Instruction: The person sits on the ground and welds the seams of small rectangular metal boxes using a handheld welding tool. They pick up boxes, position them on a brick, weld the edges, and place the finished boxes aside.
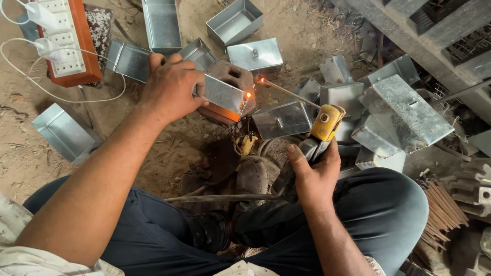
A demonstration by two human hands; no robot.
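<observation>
Head view looks down on a person seated cross-legged on a dirt floor. Left hand, upper middle of the frame, is closed over a small galvanised metal box, pressing it onto a reddish brick; a bright orange spot glows at the box's right corner. Right hand, right of centre, is wrapped tightly around a welding electrode holder with a yellow head. From the holder a thin welding rod runs up and left, its glowing tip just beside the box's corner but apart from it. More metal boxes lie scattered across the top of the frame, and a heap of them sits at the right. At upper left an orange board with white sockets has white cables plugged in. A bundle of spare rods lies at the lower right, beside the person's knee.
</observation>
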